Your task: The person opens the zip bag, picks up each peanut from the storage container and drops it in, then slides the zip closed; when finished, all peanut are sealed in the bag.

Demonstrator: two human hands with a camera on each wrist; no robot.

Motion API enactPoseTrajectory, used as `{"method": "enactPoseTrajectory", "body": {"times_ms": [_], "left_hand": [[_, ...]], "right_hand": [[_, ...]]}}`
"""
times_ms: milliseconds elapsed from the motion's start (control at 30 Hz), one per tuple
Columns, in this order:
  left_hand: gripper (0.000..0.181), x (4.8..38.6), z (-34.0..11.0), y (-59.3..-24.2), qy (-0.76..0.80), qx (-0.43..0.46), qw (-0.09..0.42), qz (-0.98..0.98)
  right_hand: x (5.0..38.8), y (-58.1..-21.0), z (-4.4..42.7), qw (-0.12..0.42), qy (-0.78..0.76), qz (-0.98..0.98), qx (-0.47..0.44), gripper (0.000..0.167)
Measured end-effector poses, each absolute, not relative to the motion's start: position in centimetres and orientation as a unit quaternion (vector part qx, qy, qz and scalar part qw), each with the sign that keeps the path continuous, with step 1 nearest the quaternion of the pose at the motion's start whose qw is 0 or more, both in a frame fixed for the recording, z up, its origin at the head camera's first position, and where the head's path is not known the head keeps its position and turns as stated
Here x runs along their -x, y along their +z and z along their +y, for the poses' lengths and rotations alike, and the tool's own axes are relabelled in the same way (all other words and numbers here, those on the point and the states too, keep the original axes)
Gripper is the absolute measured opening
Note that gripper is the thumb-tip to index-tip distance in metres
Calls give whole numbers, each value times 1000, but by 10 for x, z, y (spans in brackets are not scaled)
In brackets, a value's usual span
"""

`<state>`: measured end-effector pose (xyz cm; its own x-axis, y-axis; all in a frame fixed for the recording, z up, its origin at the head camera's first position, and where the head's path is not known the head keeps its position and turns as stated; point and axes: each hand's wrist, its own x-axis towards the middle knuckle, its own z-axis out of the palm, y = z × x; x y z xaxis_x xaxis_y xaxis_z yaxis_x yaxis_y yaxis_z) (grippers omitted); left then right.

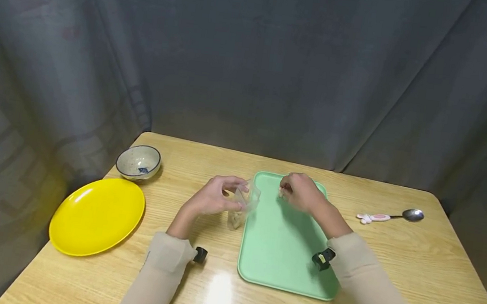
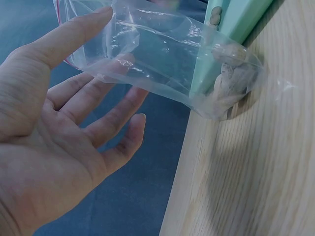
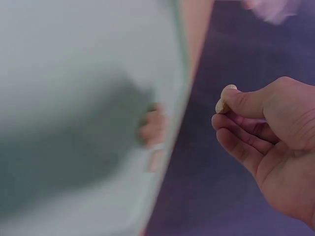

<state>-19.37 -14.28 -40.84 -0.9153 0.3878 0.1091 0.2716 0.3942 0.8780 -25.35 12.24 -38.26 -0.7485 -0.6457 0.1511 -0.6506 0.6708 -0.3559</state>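
Note:
My left hand [image 1: 212,197] holds a clear zip bag [image 2: 162,44] by its mouth, thumb on one side and fingers on the other, at the left edge of the green tray [image 1: 282,248]. Several peanuts [image 2: 231,81] lie in the bag's lower end, partly blurred by the plastic. Over the tray's far part, my right hand [image 1: 305,194] pinches a peanut [image 3: 225,100] between thumb and forefinger. In the right wrist view, more peanuts [image 3: 155,125] appear blurred on the tray near its edge.
At the left of the table stand a yellow plate [image 1: 98,218] and, behind it, a patterned bowl [image 1: 138,162]. A spoon [image 1: 412,215] with a pink and white rabbit handle lies to the right of the tray. Dark curtains [image 1: 254,62] hang behind the table.

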Motion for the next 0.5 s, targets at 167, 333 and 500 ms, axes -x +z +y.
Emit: {"method": "enactPoseTrajectory", "body": {"times_ms": [167, 333, 500], "left_hand": [[61, 194, -143, -408, 514, -194, 56, 834], [56, 194, -142, -407, 520, -195, 49, 830], [56, 194, -141, -406, 524, -197, 52, 827]], "right_hand": [[248, -355, 108, 53, 200, -898, -388, 7], [239, -336, 91, 78, 188, -883, -423, 3], [229, -327, 78, 77, 178, -875, -444, 3]]}}
